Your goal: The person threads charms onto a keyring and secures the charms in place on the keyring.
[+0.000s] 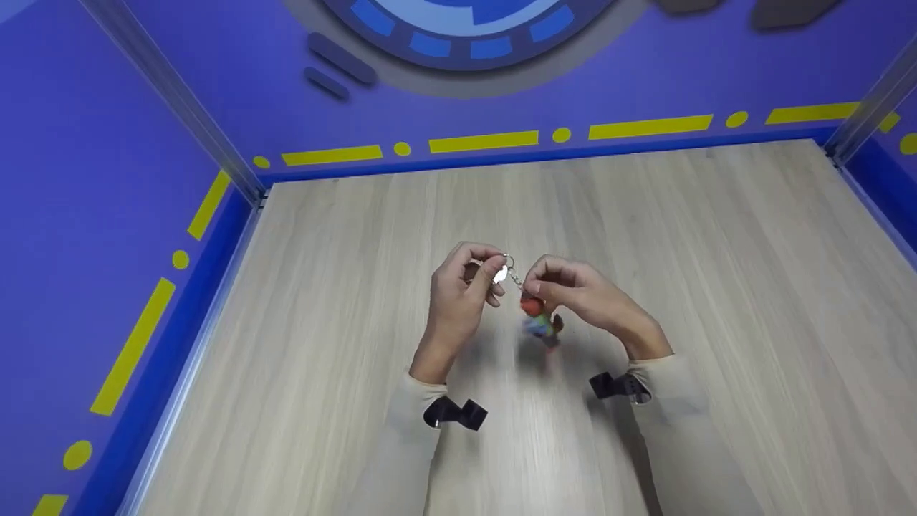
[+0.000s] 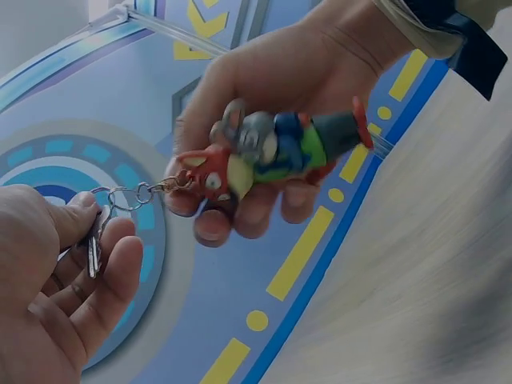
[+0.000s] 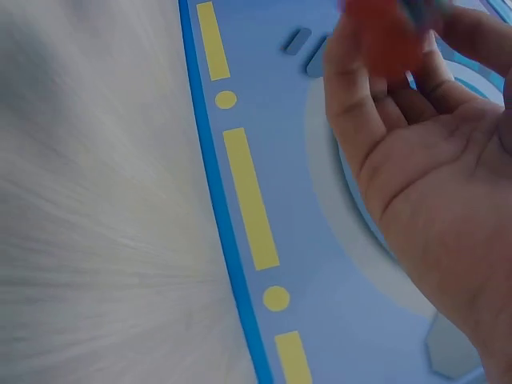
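Just above the table, both hands hold one keychain between them. Its figure (image 2: 280,148) joins a red fox head and a grey rabbit in blue clothing. My left hand (image 1: 458,290) pinches a metal key (image 2: 98,244) and the split ring (image 2: 112,196) between thumb and forefinger. From that ring a short chain (image 1: 515,276) runs across to the fox head. Thumb and forefinger of my right hand (image 1: 584,294) pinch the figure's top end by the chain, and its body hangs below. In the right wrist view the figure is a red blur at the top edge.
Beneath the hands lies a light wood-grain table (image 1: 344,322). A blue panel wall (image 1: 229,86) with yellow marks bounds it at the back, with more panels at both sides. Black straps (image 1: 455,413) circle both wrists over pale sleeves.
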A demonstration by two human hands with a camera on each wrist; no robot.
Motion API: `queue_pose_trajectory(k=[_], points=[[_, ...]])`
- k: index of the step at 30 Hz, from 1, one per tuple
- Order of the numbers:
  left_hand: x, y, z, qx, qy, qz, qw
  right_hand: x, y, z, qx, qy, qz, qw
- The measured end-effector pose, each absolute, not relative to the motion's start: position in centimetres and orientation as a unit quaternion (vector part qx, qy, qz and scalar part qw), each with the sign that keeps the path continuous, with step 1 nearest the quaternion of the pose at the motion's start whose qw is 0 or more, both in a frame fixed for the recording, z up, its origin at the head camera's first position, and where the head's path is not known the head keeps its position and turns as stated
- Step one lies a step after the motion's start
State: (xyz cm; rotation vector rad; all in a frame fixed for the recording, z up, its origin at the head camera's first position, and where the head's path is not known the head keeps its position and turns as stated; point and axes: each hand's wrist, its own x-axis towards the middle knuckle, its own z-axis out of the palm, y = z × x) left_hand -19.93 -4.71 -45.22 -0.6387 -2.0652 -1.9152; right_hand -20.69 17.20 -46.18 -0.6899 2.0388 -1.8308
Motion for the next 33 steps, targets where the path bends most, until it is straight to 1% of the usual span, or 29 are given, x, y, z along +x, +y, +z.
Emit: queue_pose_trajectory(k=[7,10,13,18,20,22,25,28,30,33], points=[[-19.7,-4.8,-44.8,-0.215,-0.701,-0.668,0.125,-20.9,16.5,-46.7,-0.263,0.69,-0.646,0.193],[-19.7,-4.8,-44.6,-0.22,-0.7,-0.667,0.13,-21.0,16.1,-47.0,-0.253,0.704,-0.637,0.188],[-19.7,-5.0,-44.6,-0.223,-0.703,-0.661,0.136,-21.1,16.0,-47.3,-0.234,0.728,-0.626,0.154],[-19.5,-5.1,-44.5,-0.229,-0.703,-0.661,0.13,-21.3,16.0,-47.4,-0.2,0.771,-0.602,0.055],[-19.5,-5.1,-44.4,-0.233,-0.702,-0.662,0.123,-21.4,16.0,-47.4,-0.208,0.783,-0.585,0.038],[-19.5,-5.1,-44.5,-0.236,-0.7,-0.664,0.115,-21.4,15.9,-47.5,-0.23,0.79,-0.566,0.048],[-19.5,-5.1,-44.5,-0.242,-0.699,-0.662,0.12,-21.5,15.8,-47.6,-0.272,0.779,-0.556,0.099],[-19.4,-5.1,-44.5,-0.247,-0.696,-0.661,0.131,-21.4,15.7,-47.7,-0.288,0.763,-0.561,0.144],[-19.4,-5.1,-44.5,-0.249,-0.694,-0.662,0.135,-21.3,15.8,-47.7,-0.287,0.755,-0.569,0.155],[-19.4,-5.1,-44.4,-0.252,-0.69,-0.665,0.133,-21.3,15.9,-47.7,-0.28,0.752,-0.578,0.148]])
